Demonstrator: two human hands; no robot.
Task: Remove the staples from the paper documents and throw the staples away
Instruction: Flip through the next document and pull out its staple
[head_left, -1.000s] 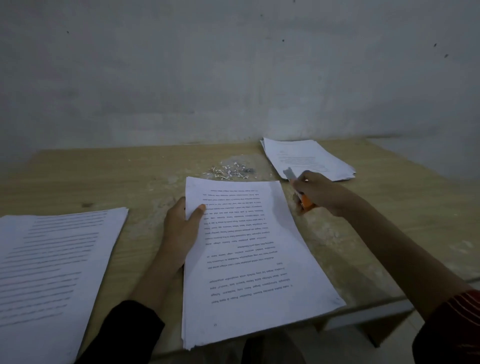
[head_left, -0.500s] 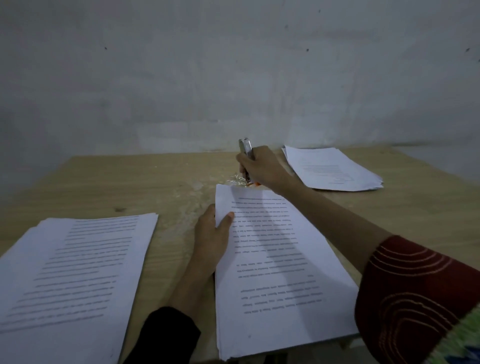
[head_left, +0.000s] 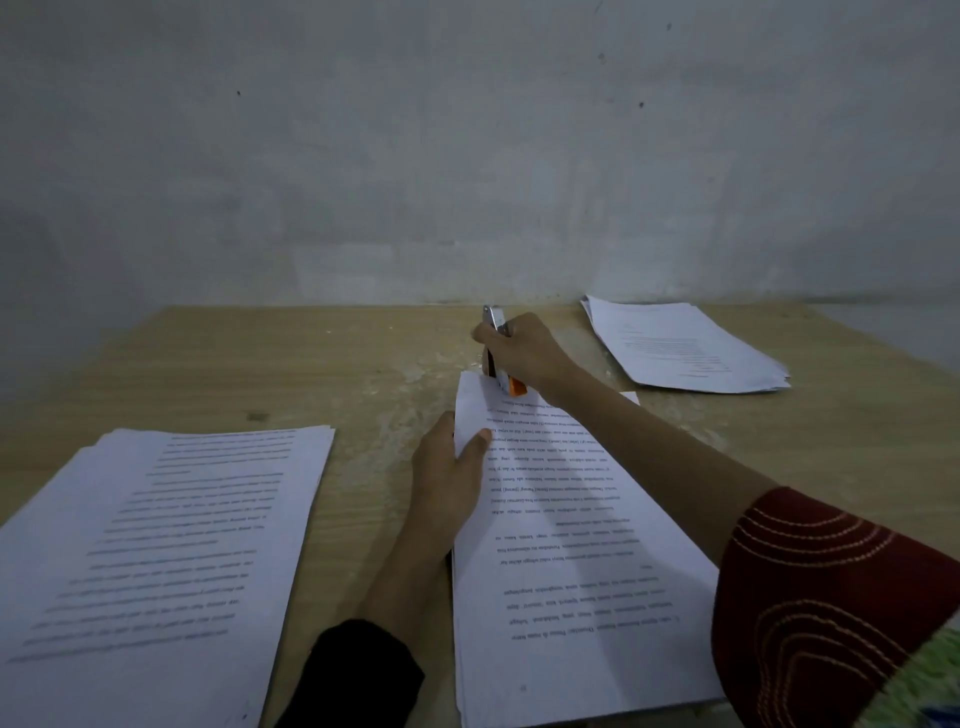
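Note:
A printed paper document (head_left: 561, 561) lies in front of me on the wooden table (head_left: 322, 364), its text upside down. My left hand (head_left: 452, 467) pins its left edge, thumb on the page. My right hand (head_left: 524, 353) grips a silver and orange staple remover (head_left: 496, 353), held upright with its lower end on the document's far left corner. The staple itself and the pile of pulled staples are hidden behind my right hand.
A thick stack of printed sheets (head_left: 150, 566) lies at the near left. Another stack of papers (head_left: 680, 345) sits at the far right, near the grey wall (head_left: 467, 156). Bare wood shows between the stacks.
My right hand has carried the staple remover from the document's right side to its far left corner and set it there. My left hand keeps holding the page. The camera has shifted.

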